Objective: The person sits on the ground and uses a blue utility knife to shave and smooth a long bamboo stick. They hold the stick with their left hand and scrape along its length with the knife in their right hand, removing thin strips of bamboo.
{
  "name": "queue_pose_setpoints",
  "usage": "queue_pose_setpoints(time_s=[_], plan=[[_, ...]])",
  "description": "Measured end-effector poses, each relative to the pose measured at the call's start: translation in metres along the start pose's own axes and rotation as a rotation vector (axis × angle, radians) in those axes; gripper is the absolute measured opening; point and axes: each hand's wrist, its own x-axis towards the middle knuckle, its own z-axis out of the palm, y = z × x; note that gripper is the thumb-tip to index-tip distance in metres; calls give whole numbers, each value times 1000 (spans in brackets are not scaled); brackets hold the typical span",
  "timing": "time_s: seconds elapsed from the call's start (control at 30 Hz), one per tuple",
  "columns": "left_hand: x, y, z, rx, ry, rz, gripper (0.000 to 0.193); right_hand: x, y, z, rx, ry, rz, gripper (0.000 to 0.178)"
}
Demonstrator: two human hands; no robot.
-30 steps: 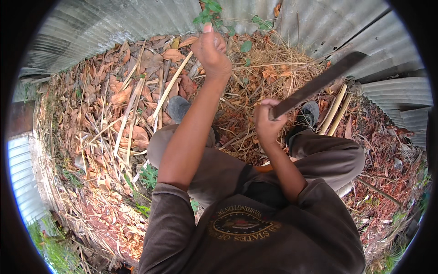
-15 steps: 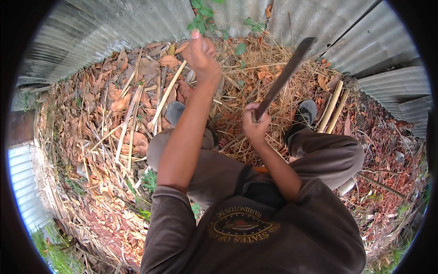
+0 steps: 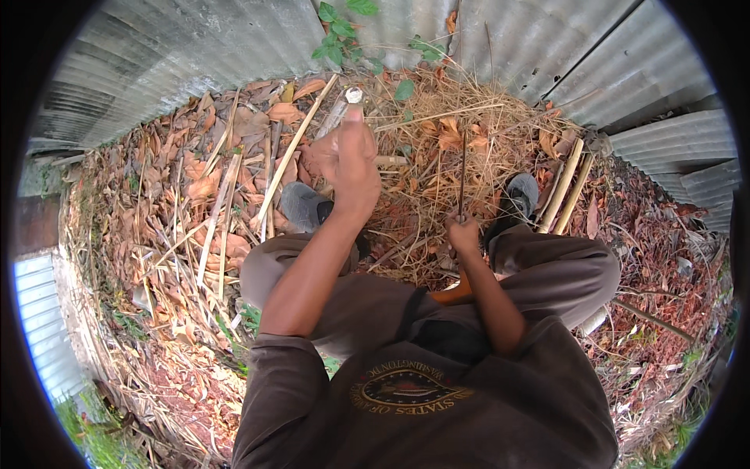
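My left hand is closed around a stick, whose pale, round cut end shows just past my thumb. Most of the stick's length is hidden by the hand. In my right hand is a machete, gripped at the handle. Its dark blade points away from me and appears nearly edge-on, as a thin line. The blade stands apart from the stick, to the right of it. Dry grass and brown leaves lie beneath both hands.
Corrugated metal sheets wall the far side, with a green leafy plant against them. My shoes flank the work spot. Split pale sticks lie on leaves at left. Two peeled poles rest beside my right foot.
My left hand has come down and nearer, turning so the stick's cut end shows. The right hand has lowered slightly, and the machete has swung from a diagonal, broadside view to nearly edge-on.
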Motion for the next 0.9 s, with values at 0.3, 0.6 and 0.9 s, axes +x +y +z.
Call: queue_pose_setpoints(time_s=[0.3, 0.6, 0.9], plan=[[-69, 96, -3, 50, -376, 302, 44, 0, -7, 15, 105, -56, 98, 13], [-40, 137, -24, -21, -175, 299, 36, -12, -21, 12, 140, -100, 61, 8], [35, 82, -25, 62, 65, -18, 45, -7, -16, 19, 211, -94, 33, 8]])
